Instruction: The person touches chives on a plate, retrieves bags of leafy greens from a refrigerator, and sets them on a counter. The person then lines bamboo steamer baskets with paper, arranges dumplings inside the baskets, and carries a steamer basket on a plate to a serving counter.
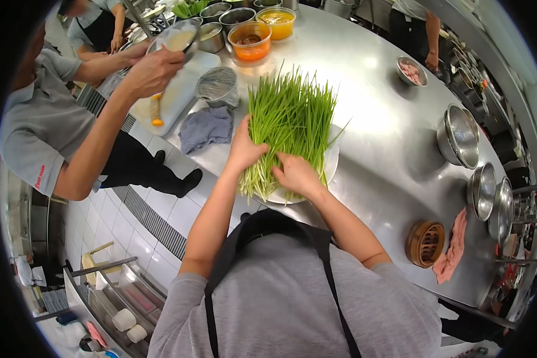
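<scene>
A thick bunch of green chives [292,110] lies in front of me, its pale cut ends toward my body. Beneath it shows the rim of a round white plate or board [333,161]. My left hand [244,149] grips the bunch along its left side, thumb over the lower stalks. From the right, my right hand [298,175] is closed on the pale lower stalks, some fingertips hidden among them. Left of the bunch are a folded blue-grey cloth [206,128] and a plastic-covered bowl [217,86].
A co-worker [53,119] at left holds a clear bowl [182,39] over a white cutting board [179,89]. Orange containers [250,43] stand behind. To the right are a meat bowl [411,71], metal bowls [457,136], a bamboo steamer [425,244] and a pink cloth [452,250].
</scene>
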